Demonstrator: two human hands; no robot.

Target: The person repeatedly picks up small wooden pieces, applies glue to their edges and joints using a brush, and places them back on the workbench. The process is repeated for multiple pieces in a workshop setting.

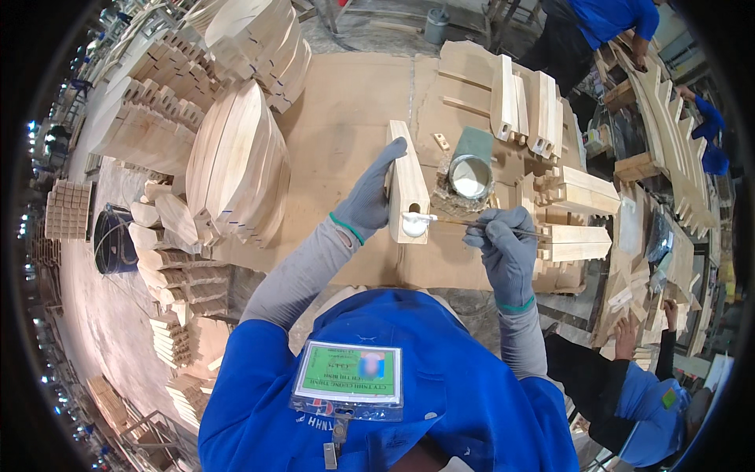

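My left hand [373, 195], in a grey glove, is wrapped round a pale wooden block [408, 177] and holds it up over the cardboard. A hole and a smear of white glue [414, 224] show on the block's near end. In my gloved right hand [507, 244] is a thin brush [452, 221], its white-coated tip touching that end. Just beyond my right hand stands a round can of white glue [469, 177], its outside crusted with drips. A small piece of wood with holes [441, 141] lies left of the can.
Brown cardboard [338, 102] covers the table. Stacked curved wooden panels [240, 161] rise at the left. Wooden blocks [543, 114] lie at the far right, with more blocks [578, 244] beside my right hand. Other people [641, 417] work at the right.
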